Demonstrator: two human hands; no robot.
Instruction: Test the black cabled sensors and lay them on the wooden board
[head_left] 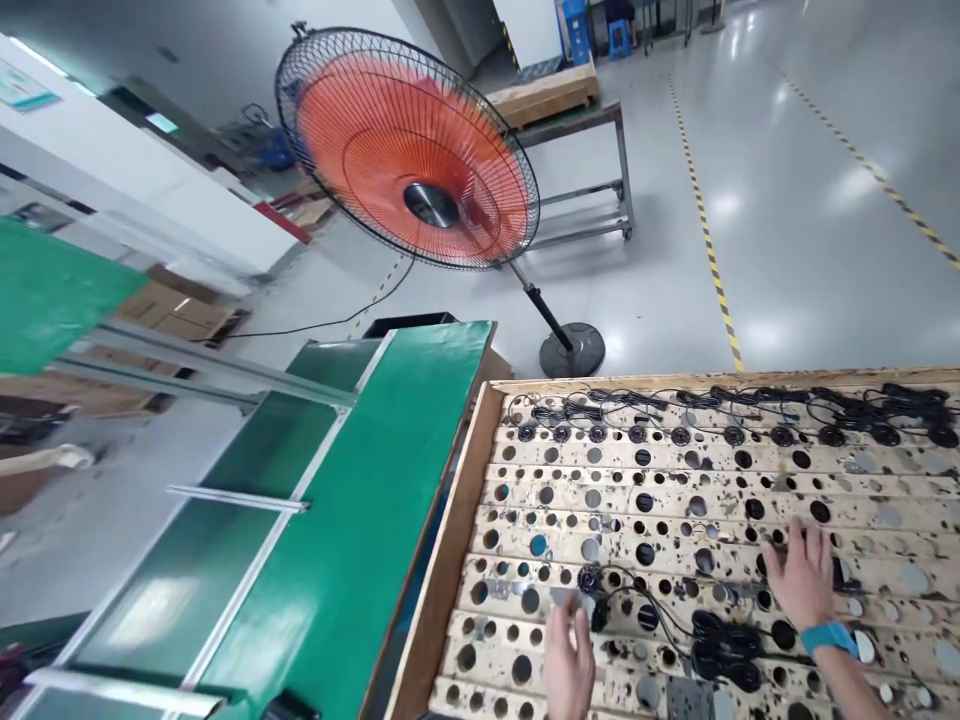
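My left hand [569, 660] is over the holed wooden board, its fingers slightly apart and nothing seen in them. Just beyond its fingertips lie a small round black part [590, 578] and a black plug-like piece [600, 613]. A thin black cord runs from there to a coiled black cable bundle [724, 645], which lies between my two hands. My right hand [806, 582], with a blue band on the wrist, is spread over the board to the right of that bundle. Whether its fingertips touch the board I cannot tell.
The holed board [517, 560] sits in a wooden frame [442, 560]. Along its far edge lie several black cables [720, 398] with round ends in holes. To the left is a green-topped table [390, 480]; beyond stands an orange fan [405, 150] on a round base [572, 350].
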